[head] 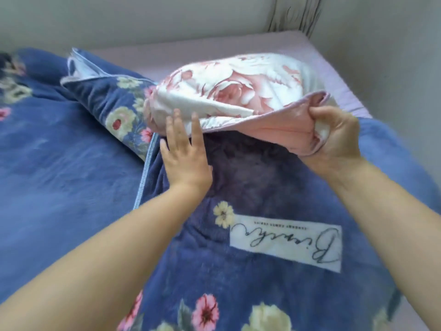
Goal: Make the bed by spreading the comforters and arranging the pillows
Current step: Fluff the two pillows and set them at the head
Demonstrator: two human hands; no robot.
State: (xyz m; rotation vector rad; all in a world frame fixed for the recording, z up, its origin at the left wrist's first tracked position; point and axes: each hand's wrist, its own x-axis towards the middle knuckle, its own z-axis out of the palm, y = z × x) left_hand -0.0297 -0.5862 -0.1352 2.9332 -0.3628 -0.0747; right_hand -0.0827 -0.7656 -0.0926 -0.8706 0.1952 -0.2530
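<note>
Pillow (238, 87), soft and light, is sagging above the blue comforter (71, 175) near the bed's head. Right hand (334, 137) is bunching its pink corner in a closed grip; left hand (186, 158), fingers spread, is touching its underside. Supporting both ends looks best.

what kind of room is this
Most likely a bedroom: a blue flowered comforter covers a bed, a pink sheet shows by the wall, and the right hand grips a pink rose-print pillow.
</note>
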